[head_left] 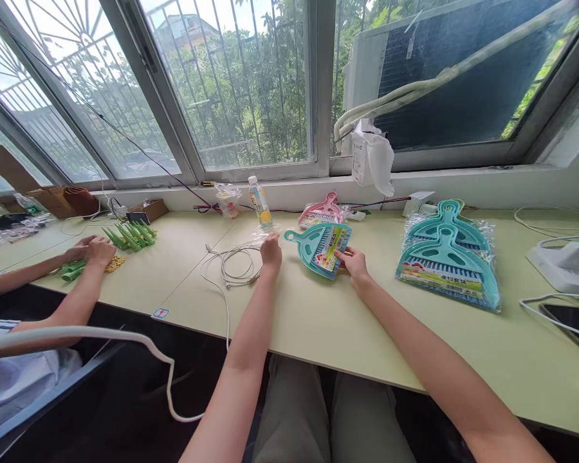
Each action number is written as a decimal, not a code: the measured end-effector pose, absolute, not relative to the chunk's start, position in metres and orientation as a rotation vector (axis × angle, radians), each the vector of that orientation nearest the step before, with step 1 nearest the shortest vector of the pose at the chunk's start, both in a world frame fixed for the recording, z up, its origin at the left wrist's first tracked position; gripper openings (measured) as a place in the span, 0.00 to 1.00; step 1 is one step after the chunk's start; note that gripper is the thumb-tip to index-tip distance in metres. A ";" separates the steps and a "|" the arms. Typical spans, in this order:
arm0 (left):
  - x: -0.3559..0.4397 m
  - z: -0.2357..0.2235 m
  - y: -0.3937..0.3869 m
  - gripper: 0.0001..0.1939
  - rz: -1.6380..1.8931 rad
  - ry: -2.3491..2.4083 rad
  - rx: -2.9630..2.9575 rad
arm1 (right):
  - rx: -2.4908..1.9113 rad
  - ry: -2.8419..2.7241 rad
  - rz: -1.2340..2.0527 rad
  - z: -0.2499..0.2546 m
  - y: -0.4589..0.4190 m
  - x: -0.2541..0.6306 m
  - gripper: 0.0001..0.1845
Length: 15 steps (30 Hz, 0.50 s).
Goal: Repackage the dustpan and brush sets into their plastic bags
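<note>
My right hand (353, 263) grips the lower right edge of a teal dustpan and brush set (311, 247), its thumb on the printed card. The set is tilted above the table, handle to the left. My left hand (271, 252) is closed beside that handle, pinching a crumpled clear plastic wrapper (266, 233) that shows just beyond the fingers. Behind the held set lies a pink dustpan set (324, 211), partly covered by it. To the right, more teal dustpan sets (448, 263) lie stacked in clear wrapping.
A coiled white cable (236, 265) lies left of my left hand. A drink bottle (259, 200) stands near the window. A power strip (567, 263) and a phone (572, 325) are at the right. At the left, another person's hands (94, 251) handle green pieces.
</note>
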State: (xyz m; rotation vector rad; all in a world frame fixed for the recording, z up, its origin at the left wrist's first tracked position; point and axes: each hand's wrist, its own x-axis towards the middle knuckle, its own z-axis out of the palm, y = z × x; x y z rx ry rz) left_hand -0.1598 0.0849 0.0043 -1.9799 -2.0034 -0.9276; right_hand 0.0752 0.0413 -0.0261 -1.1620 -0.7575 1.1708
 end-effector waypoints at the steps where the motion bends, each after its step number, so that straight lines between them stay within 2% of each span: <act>1: -0.158 0.004 0.085 0.24 -0.957 -1.986 -1.983 | -1.162 -0.753 1.175 -0.026 0.041 0.075 0.15; 11: -0.145 0.006 0.081 0.22 -1.129 -1.711 -2.081 | -1.131 -0.675 1.168 -0.023 0.041 0.076 0.10; 15: -0.143 0.007 0.078 0.22 -1.201 -1.699 -2.078 | -1.137 -0.644 1.160 -0.025 0.043 0.078 0.11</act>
